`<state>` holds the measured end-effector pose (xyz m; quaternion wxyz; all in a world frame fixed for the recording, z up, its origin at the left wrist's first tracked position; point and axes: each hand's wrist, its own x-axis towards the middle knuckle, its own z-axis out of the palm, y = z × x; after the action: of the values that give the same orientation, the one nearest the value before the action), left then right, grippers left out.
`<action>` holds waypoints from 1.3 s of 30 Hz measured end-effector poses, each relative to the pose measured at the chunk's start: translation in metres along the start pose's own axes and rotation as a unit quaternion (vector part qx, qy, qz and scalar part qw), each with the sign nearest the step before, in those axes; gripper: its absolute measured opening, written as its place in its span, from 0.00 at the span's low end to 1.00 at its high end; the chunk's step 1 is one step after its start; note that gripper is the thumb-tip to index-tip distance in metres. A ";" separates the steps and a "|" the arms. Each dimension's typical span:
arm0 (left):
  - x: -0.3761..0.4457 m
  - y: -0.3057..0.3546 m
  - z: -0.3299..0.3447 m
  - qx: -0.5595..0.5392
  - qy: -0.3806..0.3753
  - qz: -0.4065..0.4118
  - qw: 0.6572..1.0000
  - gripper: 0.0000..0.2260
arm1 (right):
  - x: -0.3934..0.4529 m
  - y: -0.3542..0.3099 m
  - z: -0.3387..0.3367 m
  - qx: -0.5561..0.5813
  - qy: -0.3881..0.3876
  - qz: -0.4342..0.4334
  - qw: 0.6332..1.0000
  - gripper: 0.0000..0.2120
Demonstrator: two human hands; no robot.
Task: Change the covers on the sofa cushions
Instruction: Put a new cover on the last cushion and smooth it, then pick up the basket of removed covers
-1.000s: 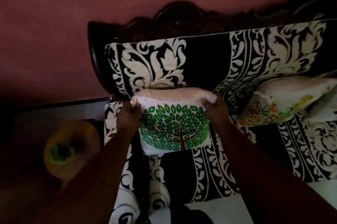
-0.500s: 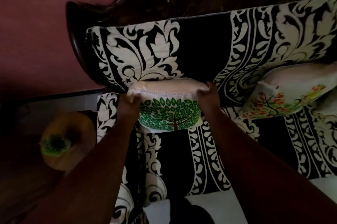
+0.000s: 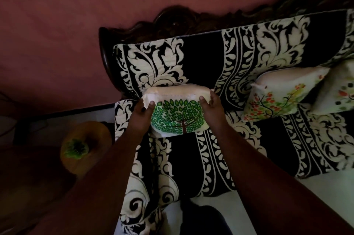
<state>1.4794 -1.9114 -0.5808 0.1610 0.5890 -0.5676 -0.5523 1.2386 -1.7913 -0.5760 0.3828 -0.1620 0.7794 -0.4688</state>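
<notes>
A cream cushion with a green tree print (image 3: 177, 118) stands on the sofa seat (image 3: 183, 158), leaning against the black-and-white backrest (image 3: 201, 62) near the left end. My left hand (image 3: 142, 115) holds its upper left corner, thumb on the front face. At the upper right corner, my right hand (image 3: 211, 108) holds it with the thumb on the front and the fingers along the side. Both arms reach in from below.
Two more cream cushions lean on the backrest to the right, one with a red and yellow tree (image 3: 277, 97), another at the frame edge (image 3: 339, 93). A round wooden stool (image 3: 95, 139) carrying a green object stands left of the sofa. A dark carved frame (image 3: 172, 24) tops the backrest.
The green tree cushion has gone down and back against the backrest and now rests on the seat. Both hands stay at its top corners, with the thumbs now showing on the front.
</notes>
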 end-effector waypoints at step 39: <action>-0.634 0.285 0.515 0.046 -0.455 0.331 0.825 0.38 | -0.473 0.097 -0.734 0.140 0.470 -0.118 0.864 0.30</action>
<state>1.0716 -1.2364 -0.2251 0.0304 0.0544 -0.7624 -0.6441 1.0090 -1.0071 -0.2525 -0.0685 0.0416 0.7681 -0.6353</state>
